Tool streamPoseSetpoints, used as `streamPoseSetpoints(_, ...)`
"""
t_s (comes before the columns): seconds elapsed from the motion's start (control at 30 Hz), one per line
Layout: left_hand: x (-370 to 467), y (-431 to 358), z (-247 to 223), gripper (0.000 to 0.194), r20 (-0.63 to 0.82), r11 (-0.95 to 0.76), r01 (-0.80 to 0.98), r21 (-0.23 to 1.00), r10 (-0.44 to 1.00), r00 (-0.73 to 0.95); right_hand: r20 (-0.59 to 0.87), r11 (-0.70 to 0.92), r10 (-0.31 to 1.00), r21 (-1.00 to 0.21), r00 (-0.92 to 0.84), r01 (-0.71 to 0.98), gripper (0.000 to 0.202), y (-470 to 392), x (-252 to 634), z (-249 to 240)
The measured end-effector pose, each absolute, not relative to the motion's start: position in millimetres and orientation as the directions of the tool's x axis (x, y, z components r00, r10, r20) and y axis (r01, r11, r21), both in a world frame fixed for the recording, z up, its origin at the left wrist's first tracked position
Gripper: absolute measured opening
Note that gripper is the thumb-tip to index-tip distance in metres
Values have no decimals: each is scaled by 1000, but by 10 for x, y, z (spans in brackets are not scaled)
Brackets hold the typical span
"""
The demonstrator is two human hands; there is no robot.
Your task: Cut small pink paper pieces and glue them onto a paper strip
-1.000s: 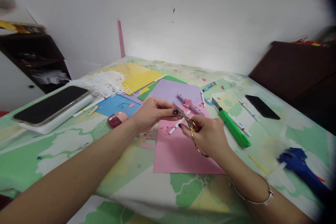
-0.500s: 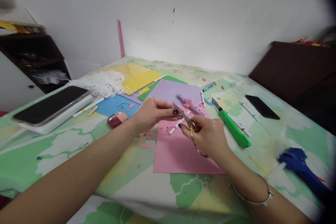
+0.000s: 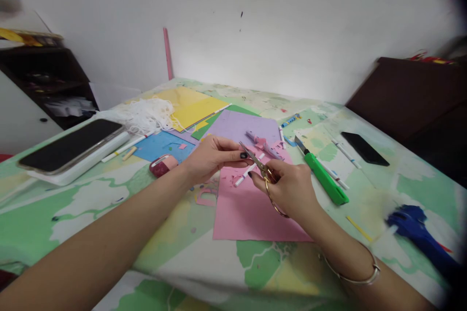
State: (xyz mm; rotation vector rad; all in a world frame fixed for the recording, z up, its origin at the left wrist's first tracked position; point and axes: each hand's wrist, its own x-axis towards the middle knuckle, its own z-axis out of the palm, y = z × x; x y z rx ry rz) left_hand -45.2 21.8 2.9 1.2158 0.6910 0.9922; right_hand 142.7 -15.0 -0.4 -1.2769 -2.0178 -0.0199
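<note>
Gold-handled scissors [image 3: 263, 170] are in my right hand [image 3: 292, 187], their blades pointing up and left to the fingertips of my left hand [image 3: 215, 158]. My left thumb and fingers are pinched together beside the blade tips; what they hold is too small to make out. Both hands are above a pink sheet [image 3: 251, 218] strewn with small pink scraps. A white marker [image 3: 242, 178] and a rolled purple piece [image 3: 270, 148] lie just beyond the scissors. A pink cut-out [image 3: 206, 198] rests left of the sheet.
A green box cutter [image 3: 326, 180] with its blade out and a black phone [image 3: 365, 148] lie to the right, near a blue tape dispenser [image 3: 419, 233]. At the left are a large phone [image 3: 73, 146], white string [image 3: 146, 114] and a blue sheet [image 3: 153, 148].
</note>
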Motion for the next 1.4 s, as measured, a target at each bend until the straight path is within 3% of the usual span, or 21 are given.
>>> streamPoseSetpoints(1.1, -527, 234, 104, 3, 75, 8, -177, 984, 888, 454, 534, 513, 797, -353, -282, 783, 29, -156, 1448, 51)
streamPoseSetpoints(1.4, -589, 262, 111, 10, 62, -16, -96, 995, 863, 501, 493, 531, 805, -350, -330, 772, 31, -158, 1463, 91)
